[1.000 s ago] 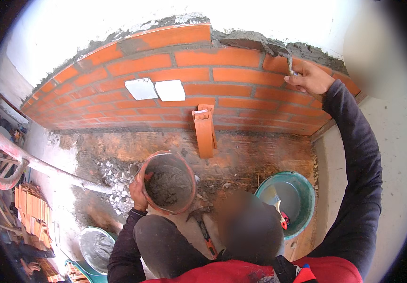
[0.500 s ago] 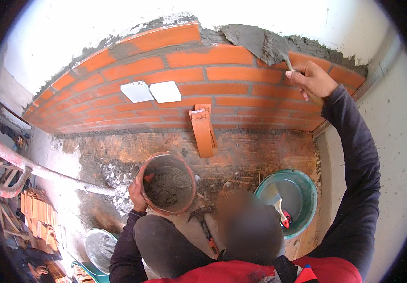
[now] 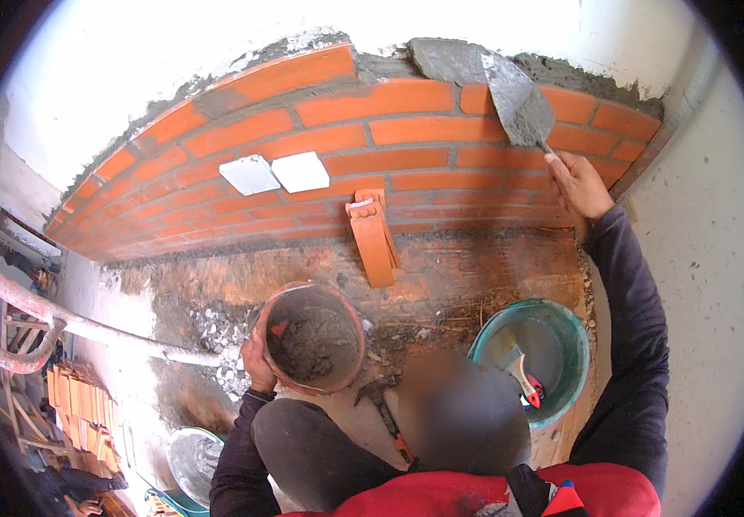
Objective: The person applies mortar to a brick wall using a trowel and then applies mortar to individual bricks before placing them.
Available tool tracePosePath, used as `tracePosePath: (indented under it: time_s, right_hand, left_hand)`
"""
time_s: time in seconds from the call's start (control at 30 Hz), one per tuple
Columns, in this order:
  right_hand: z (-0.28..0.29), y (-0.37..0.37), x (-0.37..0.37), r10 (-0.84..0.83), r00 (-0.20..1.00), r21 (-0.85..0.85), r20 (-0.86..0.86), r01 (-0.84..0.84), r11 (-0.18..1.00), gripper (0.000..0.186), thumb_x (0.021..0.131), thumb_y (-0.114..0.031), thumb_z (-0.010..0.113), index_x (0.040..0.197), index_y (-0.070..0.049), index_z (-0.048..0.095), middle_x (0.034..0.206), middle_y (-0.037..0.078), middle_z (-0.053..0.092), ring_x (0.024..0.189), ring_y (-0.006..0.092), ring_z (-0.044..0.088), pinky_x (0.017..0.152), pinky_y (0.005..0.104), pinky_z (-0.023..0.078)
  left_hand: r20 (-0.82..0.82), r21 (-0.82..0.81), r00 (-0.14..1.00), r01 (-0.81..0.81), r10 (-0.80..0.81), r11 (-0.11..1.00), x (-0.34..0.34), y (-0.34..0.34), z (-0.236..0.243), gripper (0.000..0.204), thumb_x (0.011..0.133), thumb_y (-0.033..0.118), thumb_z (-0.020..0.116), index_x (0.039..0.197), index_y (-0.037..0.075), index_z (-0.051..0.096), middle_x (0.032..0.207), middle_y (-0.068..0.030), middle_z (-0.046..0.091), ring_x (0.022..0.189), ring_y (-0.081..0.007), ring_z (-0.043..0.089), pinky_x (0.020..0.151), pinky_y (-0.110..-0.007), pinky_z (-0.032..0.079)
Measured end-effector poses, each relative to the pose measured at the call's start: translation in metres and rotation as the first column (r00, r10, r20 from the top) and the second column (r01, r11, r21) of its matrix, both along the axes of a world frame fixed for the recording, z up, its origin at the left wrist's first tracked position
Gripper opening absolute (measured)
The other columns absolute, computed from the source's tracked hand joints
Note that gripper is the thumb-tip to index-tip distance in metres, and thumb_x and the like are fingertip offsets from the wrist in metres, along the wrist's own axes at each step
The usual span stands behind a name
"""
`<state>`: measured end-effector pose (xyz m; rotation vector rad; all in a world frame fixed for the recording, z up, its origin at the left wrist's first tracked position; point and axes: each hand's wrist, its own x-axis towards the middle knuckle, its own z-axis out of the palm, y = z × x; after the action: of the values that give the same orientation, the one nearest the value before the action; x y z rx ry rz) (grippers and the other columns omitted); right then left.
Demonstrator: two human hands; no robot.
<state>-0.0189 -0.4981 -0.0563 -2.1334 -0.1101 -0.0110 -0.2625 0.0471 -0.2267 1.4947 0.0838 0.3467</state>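
Observation:
In my right hand (image 3: 582, 184) is a pointed trowel (image 3: 520, 102), its handle gripped and its mortar-smeared blade raised against the top course of the orange brick wall (image 3: 423, 130). Left of the blade tip, a patch of wet grey mortar (image 3: 449, 63) covers part of the wall's upper edge. My left hand (image 3: 258, 362) is closed on the left rim of a reddish bucket (image 3: 361, 332). Inside the bucket is grey mortar (image 3: 316, 340). Two white tiles (image 3: 249, 175) sit on the wall face, and a few loose orange bricks (image 3: 371, 246) lean at its foot.
A green tub (image 3: 585, 345) of greyish water holding a brush (image 3: 522, 376) stands at the right. A hammer (image 3: 384, 419) lies beside the bucket. Rubble (image 3: 221, 340), a red-white pole (image 3: 105, 332) and stacked bricks (image 3: 83, 409) are left. Another person's hand (image 3: 87, 508) shows lower left.
The trowel has moved down and slightly right, its blade now tilted more upright. My right arm has lowered a little. My left hand stays on the bucket.

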Motion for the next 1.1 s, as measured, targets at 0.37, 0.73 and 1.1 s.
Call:
tracePosePath:
  time_s: [0.37,0.73,1.1]
  right_hand:
    - [0.031,0.124,-0.04,0.159,0.966,0.594,-0.205,-0.006,0.805,0.038,0.101,-0.043,0.043,0.086,-0.009,0.05,0.059,0.0,0.047,0.043,0.0119,0.045,0.039,0.0287,0.042]
    - [-0.029,0.188,-0.002,-0.036,0.952,-0.047,0.303,0.052,0.998,0.047,0.1,-0.035,0.046,0.082,0.007,0.059,0.075,0.03,0.062,0.072,0.0471,0.062,0.068,0.0511,0.048]
    - [0.031,0.083,-0.053,0.099,0.898,-0.531,0.429,0.162,0.832,0.034,0.099,-0.029,0.053,0.086,0.003,0.058,0.065,0.018,0.054,0.053,0.0257,0.054,0.054,0.0401,0.045]
  left_hand:
    - [-0.004,-0.06,1.0,-0.028,0.028,0.998,-0.005,0.023,-0.035,0.055,0.099,0.035,0.047,0.128,-0.011,0.052,0.119,-0.0154,0.062,0.111,-0.025,0.058,0.102,-0.041,0.043]
    - [0.14,-0.09,0.989,-0.037,0.05,0.995,0.004,0.013,-0.036,0.052,0.099,0.033,0.047,0.129,-0.01,0.054,0.128,-0.0164,0.059,0.117,-0.0252,0.055,0.103,-0.047,0.042]
    - [0.134,-0.092,0.988,-0.062,0.074,0.994,-0.001,0.01,-0.026,0.051,0.101,0.032,0.044,0.133,-0.007,0.052,0.135,-0.0153,0.055,0.126,-0.0256,0.05,0.106,-0.047,0.038]
